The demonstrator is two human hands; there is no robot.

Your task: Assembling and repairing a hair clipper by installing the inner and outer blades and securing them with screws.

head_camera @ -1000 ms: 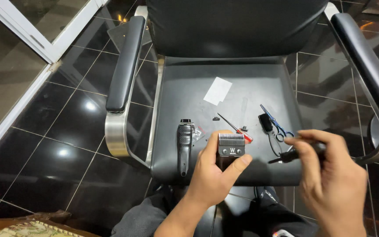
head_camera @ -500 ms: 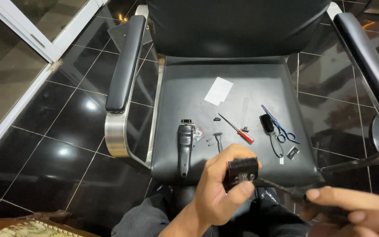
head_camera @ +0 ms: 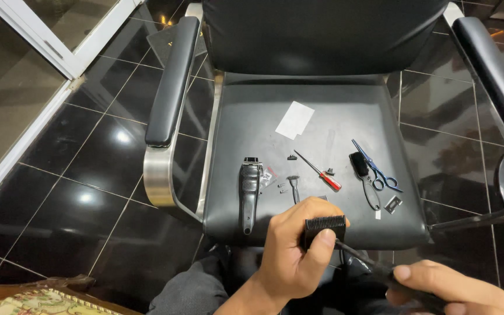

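My left hand [head_camera: 291, 251] grips a black toothed clipper blade head [head_camera: 324, 226] over the front edge of a black leather chair seat [head_camera: 316, 99]. My right hand [head_camera: 450, 286], at the bottom right, holds a thin dark tool [head_camera: 368, 261] whose tip reaches the blade head. On the seat lie a black hair clipper body [head_camera: 249, 186], a red-handled screwdriver [head_camera: 321, 171], blue-handled scissors [head_camera: 376, 165], a small black brush [head_camera: 359, 165], a white paper slip [head_camera: 295, 119] and small loose parts [head_camera: 293, 184].
The chair has padded black armrests [head_camera: 170, 81] on chrome frames [head_camera: 157, 181]. Glossy black floor tiles [head_camera: 83, 175] surround it. A white door frame [head_camera: 42, 41] runs along the upper left. A patterned cushion edge [head_camera: 30, 302] shows at the bottom left.
My left hand pulled the blade head back off the seat toward me. My right hand dropped lower and right, with the thin tool brought to the blade head.
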